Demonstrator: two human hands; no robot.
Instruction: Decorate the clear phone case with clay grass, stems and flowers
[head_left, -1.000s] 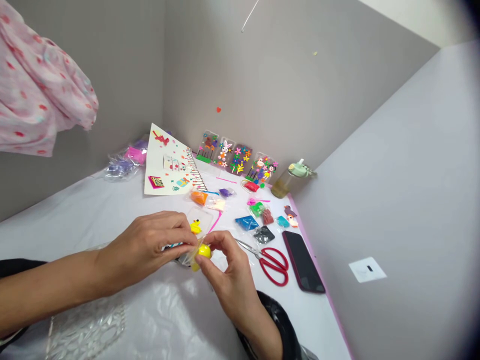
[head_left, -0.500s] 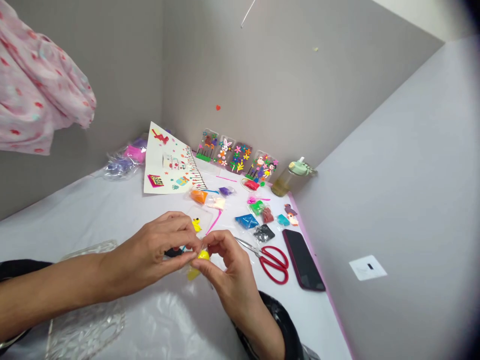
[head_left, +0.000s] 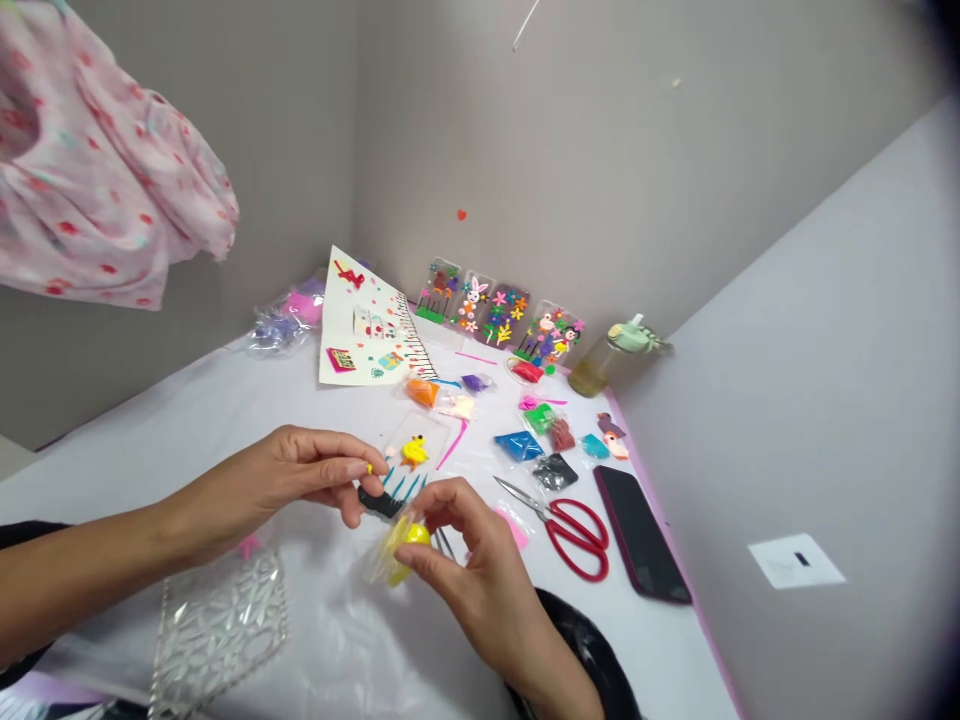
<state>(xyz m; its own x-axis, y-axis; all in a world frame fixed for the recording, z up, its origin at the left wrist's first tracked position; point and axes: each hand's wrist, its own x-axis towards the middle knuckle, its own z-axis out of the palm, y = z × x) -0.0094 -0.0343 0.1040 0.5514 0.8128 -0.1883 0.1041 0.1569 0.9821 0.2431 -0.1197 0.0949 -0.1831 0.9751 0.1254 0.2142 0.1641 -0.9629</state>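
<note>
Between the thumb and fingertips of my left hand (head_left: 311, 472) is a tiny piece of yellow clay (head_left: 369, 468). My right hand (head_left: 469, 545) pinches a clear packet of yellow clay (head_left: 409, 548) below and to the right of it. Just beyond both hands lies a clear phone case (head_left: 433, 432) bearing a yellow clay duck (head_left: 414, 452), blue strips and a black patch along its near end. The tip of a pair of tweezers (head_left: 444, 543) shows behind my right hand.
Red-handled scissors (head_left: 577, 535) and a dark phone (head_left: 641, 535) lie on the right. Several clay packets, such as a blue one (head_left: 519, 445), are spread farther back. Decorated cases (head_left: 472, 300) and a bottle (head_left: 607, 358) stand by the wall. A patterned clear case (head_left: 221, 625) lies near left.
My hands have moved apart. My left hand has drawn away from the packet with a bit of yellow clay, while my right still holds the packet. The view has shifted left.
</note>
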